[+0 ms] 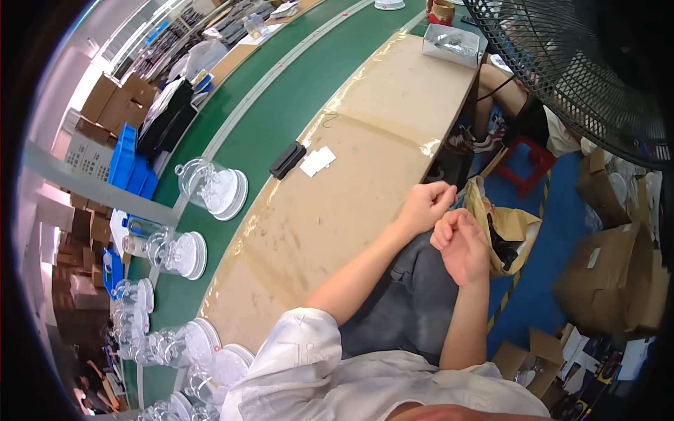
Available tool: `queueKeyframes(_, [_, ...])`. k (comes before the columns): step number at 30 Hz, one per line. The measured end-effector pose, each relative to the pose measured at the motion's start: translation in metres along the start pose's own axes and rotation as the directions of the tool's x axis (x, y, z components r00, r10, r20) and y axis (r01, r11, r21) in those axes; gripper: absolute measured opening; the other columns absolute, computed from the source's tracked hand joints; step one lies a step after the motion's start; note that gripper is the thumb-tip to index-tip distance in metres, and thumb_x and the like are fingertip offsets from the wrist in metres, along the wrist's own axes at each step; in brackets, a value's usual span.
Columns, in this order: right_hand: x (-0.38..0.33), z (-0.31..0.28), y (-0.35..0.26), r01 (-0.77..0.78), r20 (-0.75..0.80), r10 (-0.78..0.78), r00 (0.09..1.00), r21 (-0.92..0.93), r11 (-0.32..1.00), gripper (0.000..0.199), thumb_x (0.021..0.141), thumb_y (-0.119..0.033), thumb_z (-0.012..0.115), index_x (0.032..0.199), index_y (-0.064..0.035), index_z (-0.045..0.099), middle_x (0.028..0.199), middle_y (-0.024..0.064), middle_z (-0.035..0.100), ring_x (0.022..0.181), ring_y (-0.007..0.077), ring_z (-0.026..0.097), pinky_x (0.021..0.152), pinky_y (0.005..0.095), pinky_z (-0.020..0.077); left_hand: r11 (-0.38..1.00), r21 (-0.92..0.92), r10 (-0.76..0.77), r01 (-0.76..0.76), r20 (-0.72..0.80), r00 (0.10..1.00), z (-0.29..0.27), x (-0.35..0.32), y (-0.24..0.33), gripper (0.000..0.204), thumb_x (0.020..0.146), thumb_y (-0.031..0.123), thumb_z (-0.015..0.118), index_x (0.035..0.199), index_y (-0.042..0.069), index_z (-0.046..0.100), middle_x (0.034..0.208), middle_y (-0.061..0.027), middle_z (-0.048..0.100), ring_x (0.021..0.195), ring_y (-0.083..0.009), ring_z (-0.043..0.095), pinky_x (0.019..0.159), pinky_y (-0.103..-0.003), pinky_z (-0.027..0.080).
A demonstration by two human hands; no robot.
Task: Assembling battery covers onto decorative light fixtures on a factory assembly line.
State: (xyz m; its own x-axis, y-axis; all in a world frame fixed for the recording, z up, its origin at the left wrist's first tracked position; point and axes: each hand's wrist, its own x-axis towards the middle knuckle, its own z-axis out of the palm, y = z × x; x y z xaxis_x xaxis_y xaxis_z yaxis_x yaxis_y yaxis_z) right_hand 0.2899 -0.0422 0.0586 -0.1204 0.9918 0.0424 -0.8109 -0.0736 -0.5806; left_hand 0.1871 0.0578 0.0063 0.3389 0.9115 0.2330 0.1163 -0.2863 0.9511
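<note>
Over the right edge of the tan workbench [309, 224], above my lap, my two hands are close together. My left hand [427, 206] is closed, its fingers curled inward. Just below and to its right is my right hand [463, 247], also closed, fingers bent and palm partly showing. Anything small in either hand is too small or hidden to make out. Farther left on the bench lie a black oblong case [287, 161] and a white paper piece [317, 161]. Beside my hands, below bench level, stands an open yellowish bag [516, 242] with dark contents.
Clear domed pieces with white round bases [229, 195] stand along the green conveyor [260, 133] at left. A white box [451, 45] sits at the bench's far end. A black fan [576, 70], a red stool [523, 166], cardboard boxes [607, 281] and another person's legs [502, 95] are at right.
</note>
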Motion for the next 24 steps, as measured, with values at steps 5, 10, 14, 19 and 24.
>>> queueKeyframes(5, [0.0,-0.01,0.003,-0.011,0.039,0.012,0.999,-0.034,0.999,0.02,0.103,-0.02,0.053,0.097,-0.0016,0.059,0.081,0.0089,0.058,0.075,0.0191,0.055,0.071,0.033,0.0433,0.996,0.004,-0.086,0.087,0.127,0.988,0.006,0.003,-0.007,0.032,0.097,0.027,0.061,0.076,0.003,0.068,0.054,-0.0051,0.053,0.051,-0.0094,0.046,0.049,-0.03,0.039])
queueKeyframes(10, [0.007,-0.013,0.001,-0.087,0.008,0.088,0.996,-0.075,0.993,0.026,0.103,-0.029,0.054,0.094,-0.0051,0.058,0.079,0.0058,0.055,0.073,0.0183,0.051,0.068,0.0333,0.0411,0.995,0.033,-0.097,0.093,0.133,0.986,0.002,0.001,-0.005,0.034,0.095,0.026,0.063,0.074,0.0,0.06,0.056,-0.0165,0.051,0.048,-0.0298,0.049,0.05,-0.04,0.041])
queueKeyframes(14, [0.014,-0.01,-0.004,-0.065,0.019,0.066,0.998,-0.056,0.996,0.026,0.104,-0.029,0.051,0.097,-0.0058,0.059,0.08,0.0056,0.055,0.072,0.0179,0.05,0.068,0.0328,0.0409,0.993,-0.033,-0.104,0.109,0.126,0.986,0.004,0.005,-0.003,0.032,0.095,0.027,0.063,0.077,0.0,0.061,0.056,-0.0142,0.05,0.05,-0.0241,0.045,0.05,-0.036,0.04])
queueKeyframes(19, [0.017,-0.01,-0.003,-0.059,0.043,0.062,0.997,-0.075,0.995,0.026,0.105,-0.029,0.049,0.099,-0.0057,0.059,0.08,0.006,0.054,0.073,0.0181,0.05,0.068,0.033,0.0407,0.991,-0.051,-0.118,0.127,0.157,0.981,0.003,0.008,-0.006,0.03,0.097,0.024,0.062,0.081,-0.001,0.064,0.058,-0.012,0.053,0.053,-0.0118,0.044,0.052,-0.032,0.042])
queueKeyframes(24, [0.015,-0.01,-0.004,-0.067,0.028,0.068,0.997,-0.05,0.997,0.027,0.105,-0.03,0.048,0.098,-0.0058,0.059,0.081,0.0058,0.056,0.074,0.0182,0.051,0.069,0.033,0.0411,0.99,-0.086,-0.098,0.108,0.116,0.988,0.007,0.009,-0.013,0.031,0.097,0.024,0.062,0.079,-0.001,0.064,0.058,-0.0129,0.055,0.053,-0.0204,0.049,0.052,-0.034,0.042])
